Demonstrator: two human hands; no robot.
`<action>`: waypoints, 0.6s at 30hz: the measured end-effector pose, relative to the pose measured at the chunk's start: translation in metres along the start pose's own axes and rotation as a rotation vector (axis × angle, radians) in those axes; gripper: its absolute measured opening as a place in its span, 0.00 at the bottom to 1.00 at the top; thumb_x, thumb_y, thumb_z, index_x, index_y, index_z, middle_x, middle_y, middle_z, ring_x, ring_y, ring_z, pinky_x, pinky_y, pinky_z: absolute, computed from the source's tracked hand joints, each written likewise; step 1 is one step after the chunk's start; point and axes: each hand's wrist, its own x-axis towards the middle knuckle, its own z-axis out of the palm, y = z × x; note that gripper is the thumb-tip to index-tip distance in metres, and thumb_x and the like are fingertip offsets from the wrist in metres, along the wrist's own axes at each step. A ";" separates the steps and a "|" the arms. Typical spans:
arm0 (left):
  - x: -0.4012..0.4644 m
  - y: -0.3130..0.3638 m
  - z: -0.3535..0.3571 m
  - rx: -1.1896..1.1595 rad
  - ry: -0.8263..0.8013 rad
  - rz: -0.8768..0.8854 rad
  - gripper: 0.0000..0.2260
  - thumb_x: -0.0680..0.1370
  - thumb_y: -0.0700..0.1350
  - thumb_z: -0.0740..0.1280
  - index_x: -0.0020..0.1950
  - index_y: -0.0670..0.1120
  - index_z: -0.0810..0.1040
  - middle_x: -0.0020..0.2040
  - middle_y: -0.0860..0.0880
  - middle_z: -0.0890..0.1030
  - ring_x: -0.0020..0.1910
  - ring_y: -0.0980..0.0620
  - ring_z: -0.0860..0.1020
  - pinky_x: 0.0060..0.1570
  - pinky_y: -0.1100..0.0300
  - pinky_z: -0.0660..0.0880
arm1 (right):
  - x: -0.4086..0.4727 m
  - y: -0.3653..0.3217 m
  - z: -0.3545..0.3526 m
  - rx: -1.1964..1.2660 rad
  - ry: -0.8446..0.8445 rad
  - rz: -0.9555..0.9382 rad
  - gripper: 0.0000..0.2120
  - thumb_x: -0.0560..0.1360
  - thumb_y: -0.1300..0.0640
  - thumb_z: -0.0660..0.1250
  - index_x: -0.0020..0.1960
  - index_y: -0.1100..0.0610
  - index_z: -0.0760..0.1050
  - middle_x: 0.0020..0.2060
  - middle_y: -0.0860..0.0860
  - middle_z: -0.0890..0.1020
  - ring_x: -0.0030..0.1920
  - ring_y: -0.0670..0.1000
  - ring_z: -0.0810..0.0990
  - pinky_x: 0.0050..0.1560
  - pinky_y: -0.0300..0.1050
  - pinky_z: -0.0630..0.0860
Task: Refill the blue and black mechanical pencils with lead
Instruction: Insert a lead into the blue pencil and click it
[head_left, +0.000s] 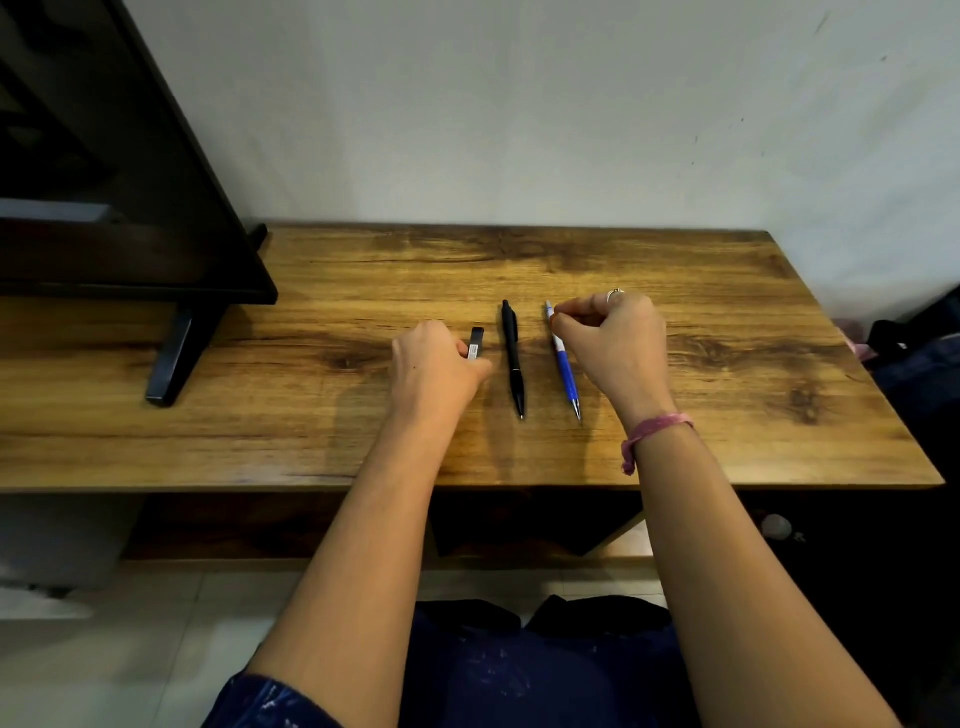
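Two mechanical pencils lie side by side on the wooden table (675, 270), both with their tips toward the person. The black pencil (512, 358) is dark all over, with a clip near its far end and a narrow point at the near end. The blue pencil (563, 364), just to its right, has a bright blue barrel, a white band partway up, a pale far end and a metal tip. The two are near each other but apart, almost parallel.

One small black lead case (476, 343) sits left of the black pencil. It is a flat slim box with a pale label on its side. What is inside it cannot be seen.

The left hand (434, 364) rests on the table with its fingers curled round the near end of the lead case, grasping it. The right hand (615, 338) has its fingertips bunched at the far end of the blue pencil, pinching it near the cap while the pencil lies on the table. This hand wears a ring (615, 294), and a pink band (652, 434) circles its wrist.

At the left end of the table stands a black screen (119, 218) on a dark foot. Behind the table is a pale wall (519, 114).
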 end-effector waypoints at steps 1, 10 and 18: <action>0.000 0.000 0.000 -0.001 -0.001 0.001 0.10 0.72 0.44 0.73 0.50 0.43 0.81 0.37 0.55 0.72 0.32 0.64 0.67 0.26 0.71 0.61 | 0.000 0.000 0.001 -0.003 -0.001 0.001 0.03 0.73 0.56 0.71 0.47 0.52 0.82 0.35 0.42 0.80 0.37 0.40 0.78 0.35 0.31 0.73; 0.003 -0.002 0.000 0.051 0.009 -0.041 0.09 0.72 0.46 0.74 0.49 0.44 0.82 0.41 0.52 0.76 0.31 0.63 0.65 0.25 0.68 0.59 | -0.004 0.001 0.015 -0.175 -0.127 0.037 0.04 0.71 0.53 0.73 0.45 0.52 0.84 0.38 0.50 0.83 0.41 0.47 0.79 0.41 0.40 0.75; 0.003 -0.002 0.001 0.061 0.010 -0.049 0.10 0.71 0.47 0.74 0.50 0.45 0.82 0.42 0.51 0.78 0.34 0.59 0.70 0.30 0.66 0.65 | -0.007 -0.003 0.027 -0.224 -0.185 0.086 0.09 0.70 0.50 0.74 0.43 0.55 0.83 0.33 0.49 0.81 0.37 0.47 0.80 0.39 0.43 0.77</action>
